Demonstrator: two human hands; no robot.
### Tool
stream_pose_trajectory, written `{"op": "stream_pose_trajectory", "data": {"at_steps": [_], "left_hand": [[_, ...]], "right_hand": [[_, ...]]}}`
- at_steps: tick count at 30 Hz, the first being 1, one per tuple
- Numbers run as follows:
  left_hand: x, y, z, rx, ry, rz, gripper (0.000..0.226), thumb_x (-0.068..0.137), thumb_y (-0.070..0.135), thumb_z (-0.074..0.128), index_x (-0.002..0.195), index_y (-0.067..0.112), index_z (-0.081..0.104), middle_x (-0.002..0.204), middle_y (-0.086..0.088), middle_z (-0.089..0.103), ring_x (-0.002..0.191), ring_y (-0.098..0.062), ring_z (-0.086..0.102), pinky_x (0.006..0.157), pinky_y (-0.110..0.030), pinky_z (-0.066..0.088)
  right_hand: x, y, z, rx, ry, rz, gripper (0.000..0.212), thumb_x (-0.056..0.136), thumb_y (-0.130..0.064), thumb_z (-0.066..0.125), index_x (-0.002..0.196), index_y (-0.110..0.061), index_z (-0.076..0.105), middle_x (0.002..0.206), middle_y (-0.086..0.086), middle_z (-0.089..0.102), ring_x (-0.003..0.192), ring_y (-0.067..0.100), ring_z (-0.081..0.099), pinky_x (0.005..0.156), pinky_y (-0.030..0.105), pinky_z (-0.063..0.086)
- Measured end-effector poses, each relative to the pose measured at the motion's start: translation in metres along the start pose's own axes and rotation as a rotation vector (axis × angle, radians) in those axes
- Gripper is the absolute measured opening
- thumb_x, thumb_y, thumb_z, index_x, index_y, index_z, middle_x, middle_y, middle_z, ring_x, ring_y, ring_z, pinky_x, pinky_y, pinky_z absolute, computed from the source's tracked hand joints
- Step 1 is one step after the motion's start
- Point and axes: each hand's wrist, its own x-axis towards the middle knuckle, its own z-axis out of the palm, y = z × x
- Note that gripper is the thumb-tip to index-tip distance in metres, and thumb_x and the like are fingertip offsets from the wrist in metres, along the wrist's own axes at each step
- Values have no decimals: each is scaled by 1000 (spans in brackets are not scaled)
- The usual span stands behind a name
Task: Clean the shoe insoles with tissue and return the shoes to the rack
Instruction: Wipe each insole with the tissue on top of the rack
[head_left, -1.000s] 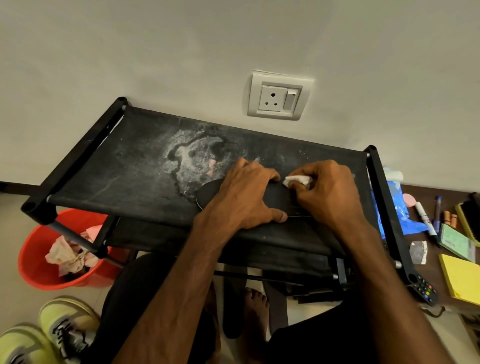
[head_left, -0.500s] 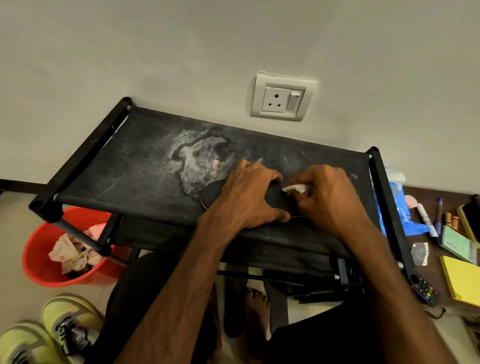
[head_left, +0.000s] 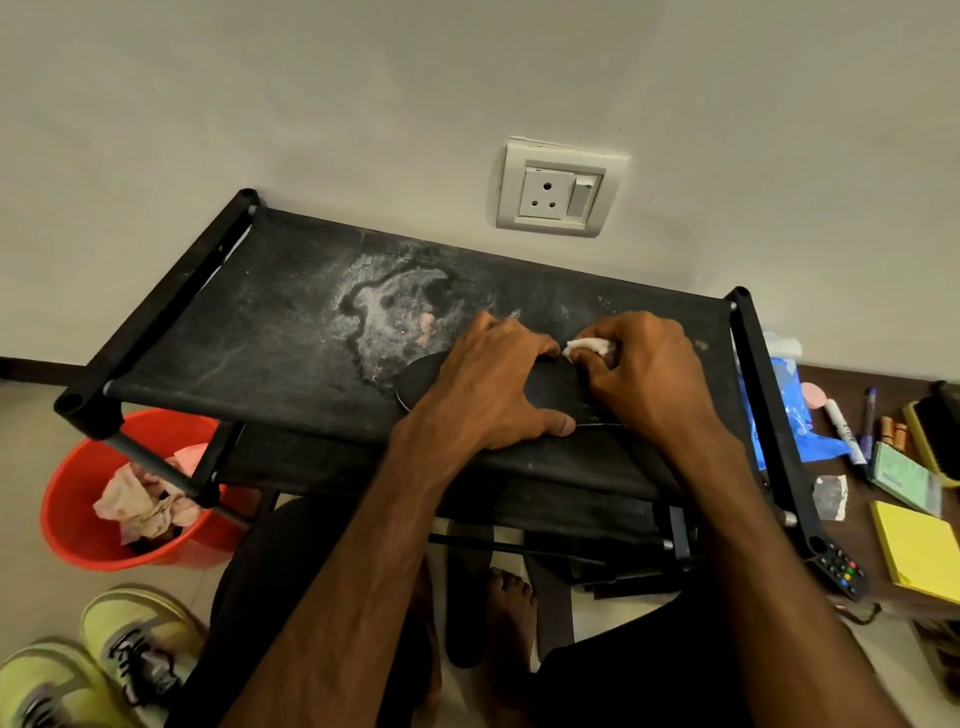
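One flat black oval insole (head_left: 423, 382) lies on the dusty fabric rack (head_left: 260, 322); left hand (head_left: 488, 384) clamps its edges, right hand (head_left: 644, 374) pinches one crumpled white tissue (head_left: 589, 347)

The rack's (head_left: 162, 305) left half lies open above. A red bucket (head_left: 72, 525) blocks below its left end; a blue bag (head_left: 789, 405) crowds its right rail.

We can read nothing: the print on the marker (head_left: 844, 431) and the black scrawl on the sneaker (head_left: 140, 660) are too blurred.
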Motion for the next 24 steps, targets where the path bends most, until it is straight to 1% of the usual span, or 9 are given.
{"op": "stream_pose_trajectory", "data": {"at_steps": [4, 7, 9, 11, 14, 17, 19, 21, 24], "left_hand": [[0, -2, 0, -9, 2, -8, 87, 70, 66, 79, 144, 30, 51, 141, 2, 51, 132, -22, 36, 112, -41, 35], [-1, -1, -1, -32, 14, -19, 88, 68, 64, 82, 144, 29, 52, 141, 3, 52, 132, -22, 36, 111, -39, 36], [0, 1, -1, -33, 23, -15, 88, 68, 63, 82, 143, 28, 53, 141, 3, 52, 132, -22, 36, 110, -38, 36], [0, 2, 0, -22, 28, -7, 87, 69, 63, 82, 144, 28, 53, 141, 2, 52, 131, -23, 36, 110, -38, 37], [-1, 0, 0, -5, 23, -4, 87, 71, 63, 80, 145, 28, 51, 141, 1, 51, 131, -23, 35, 110, -38, 36], [-1, 0, 0, 3, 16, 0, 86, 72, 63, 79, 145, 28, 50, 142, -1, 50, 132, -24, 34, 111, -40, 36], [-1, 0, 1, 5, 18, 5, 86, 72, 64, 79, 145, 28, 51, 141, -1, 51, 132, -24, 35, 111, -41, 36], [0, 0, 2, 9, 25, 6, 88, 71, 65, 79, 145, 28, 51, 141, 0, 51, 131, -24, 36, 111, -41, 36], [-1, -3, 4, 2, 39, 5, 88, 68, 66, 80, 143, 29, 53, 139, 2, 53, 129, -22, 38, 110, -42, 37]], "right_hand": [[-7, -3, -9, -92, -139, -17, 17, 92, -26, 72, 108, -26, 79, 95, 2, 76, 83, 21, 69, 78, 43, 60], [-18, -1, -14, -156, -193, -34, 17, 91, -29, 73, 107, -30, 79, 98, 1, 76, 86, 22, 69, 78, 45, 60], [-23, 2, -18, -161, -201, -39, 15, 89, -31, 75, 103, -33, 79, 96, -1, 76, 85, 21, 69, 77, 45, 60], [-25, 3, -19, -155, -181, -48, 15, 88, -31, 76, 102, -34, 79, 96, -4, 76, 84, 17, 69, 77, 44, 60], [-21, -2, -11, -98, -73, -19, 15, 89, -30, 76, 103, -30, 79, 94, -4, 76, 79, 14, 68, 74, 41, 60], [-15, -6, -4, -61, 18, -4, 11, 88, -27, 76, 98, -28, 80, 86, -1, 76, 76, 18, 68, 71, 41, 60], [-14, -6, -5, -78, -11, 1, 12, 88, -28, 75, 99, -27, 80, 87, 1, 76, 78, 21, 69, 72, 40, 59], [-17, -6, -9, -116, -78, -13, 13, 89, -29, 75, 101, -26, 80, 90, 1, 76, 78, 21, 69, 72, 39, 58], [-30, -4, -17, -189, -170, -31, 15, 88, -34, 75, 102, -29, 79, 93, 1, 75, 81, 22, 68, 74, 43, 59]]}}
